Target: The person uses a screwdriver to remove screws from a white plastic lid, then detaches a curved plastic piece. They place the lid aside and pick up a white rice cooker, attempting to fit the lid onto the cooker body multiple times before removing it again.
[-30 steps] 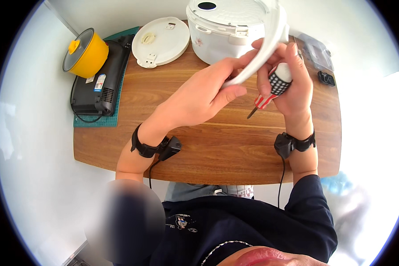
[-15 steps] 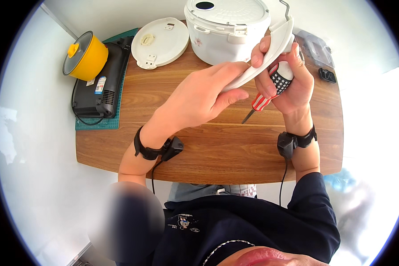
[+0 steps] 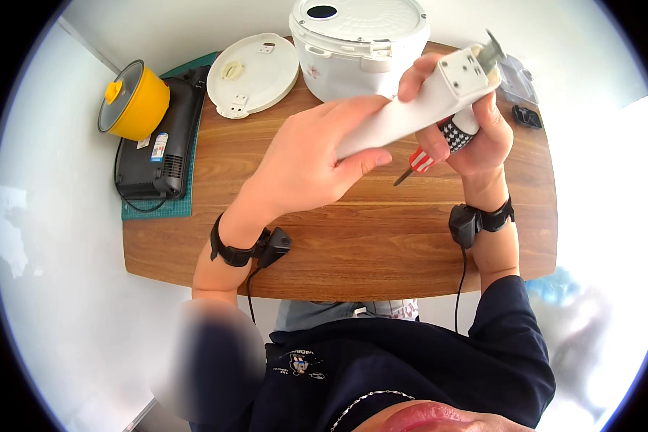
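My left hand [image 3: 302, 155] is closed around one end of a long white plastic piece [image 3: 396, 122], with the thumb below and the fingers above. The piece is held up tilted over the table. At its far right end are a flat face with several small holes and a grey metal bracket [image 3: 491, 52]. My right hand [image 3: 486, 147] is closed on a screwdriver [image 3: 453, 137] with a stars-and-stripes handle, its dark tip pointing down to the left. Fingers of the same hand also steady the piece's right end, which hides part of that grip.
A white rice cooker [image 3: 360, 72] stands at the back, with a round white lid [image 3: 248, 90] lying left of it. At left, a yellow pot [image 3: 138, 108] sits on a black appliance [image 3: 147, 176] over a green mat [image 3: 183, 205]. A clear plastic case [image 3: 517, 78] and a small black object [image 3: 527, 117] lie back right.
The white piece has turned in my hands, so its end face with the holes now shows. The screwdriver stays in my right hand.
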`<action>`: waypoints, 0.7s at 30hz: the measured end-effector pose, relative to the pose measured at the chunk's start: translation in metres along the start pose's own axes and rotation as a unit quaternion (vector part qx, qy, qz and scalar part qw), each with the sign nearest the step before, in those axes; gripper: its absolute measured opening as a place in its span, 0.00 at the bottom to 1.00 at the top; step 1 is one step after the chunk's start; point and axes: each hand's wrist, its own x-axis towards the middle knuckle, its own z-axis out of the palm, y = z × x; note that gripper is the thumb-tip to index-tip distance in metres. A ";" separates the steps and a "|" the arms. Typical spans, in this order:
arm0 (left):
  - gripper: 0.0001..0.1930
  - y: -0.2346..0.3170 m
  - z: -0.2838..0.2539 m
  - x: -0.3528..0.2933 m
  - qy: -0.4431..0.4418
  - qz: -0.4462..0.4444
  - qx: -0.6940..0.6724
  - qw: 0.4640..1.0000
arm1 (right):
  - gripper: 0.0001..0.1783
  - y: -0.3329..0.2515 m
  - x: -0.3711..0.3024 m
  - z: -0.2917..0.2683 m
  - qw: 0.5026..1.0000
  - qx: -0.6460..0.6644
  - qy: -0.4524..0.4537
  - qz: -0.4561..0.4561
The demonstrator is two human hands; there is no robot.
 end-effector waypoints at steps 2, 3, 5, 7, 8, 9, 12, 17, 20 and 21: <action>0.25 0.002 0.004 0.002 0.038 0.013 0.059 0.997 | 0.39 0.001 -0.003 -0.004 0.999 0.036 0.028 -0.008; 0.25 0.005 0.004 0.002 0.024 -0.001 0.053 0.998 | 0.40 0.003 -0.003 -0.015 0.996 0.076 -0.038 -0.008; 0.27 0.009 0.005 0.001 -0.006 -0.030 0.038 0.999 | 0.39 0.004 -0.006 -0.021 0.995 0.069 -0.072 0.013; 0.26 0.006 0.006 0.001 0.007 0.002 0.066 0.998 | 0.36 0.006 -0.004 -0.021 0.991 0.066 -0.118 0.006; 0.26 0.005 0.006 0.001 0.013 0.019 0.080 0.997 | 0.36 0.006 -0.002 -0.022 0.988 0.060 -0.145 0.001; 0.26 0.006 0.006 0.001 0.007 0.019 0.084 0.996 | 0.35 0.006 0.000 -0.023 0.984 0.055 -0.171 -0.005; 0.27 0.014 0.004 0.000 -0.007 0.015 0.102 0.995 | 0.31 0.011 0.000 -0.018 0.980 0.094 -0.175 0.013; 0.28 0.025 0.004 -0.001 -0.014 0.017 0.113 0.993 | 0.26 0.029 -0.004 -0.019 0.971 0.153 -0.183 -0.019; 0.28 0.027 0.006 -0.002 -0.026 0.024 0.121 0.992 | 0.20 0.030 -0.002 -0.016 0.960 0.175 -0.217 -0.035; 0.28 0.028 0.006 -0.002 -0.030 0.024 0.128 0.991 | 0.19 0.032 0.000 -0.017 0.955 0.175 -0.233 -0.047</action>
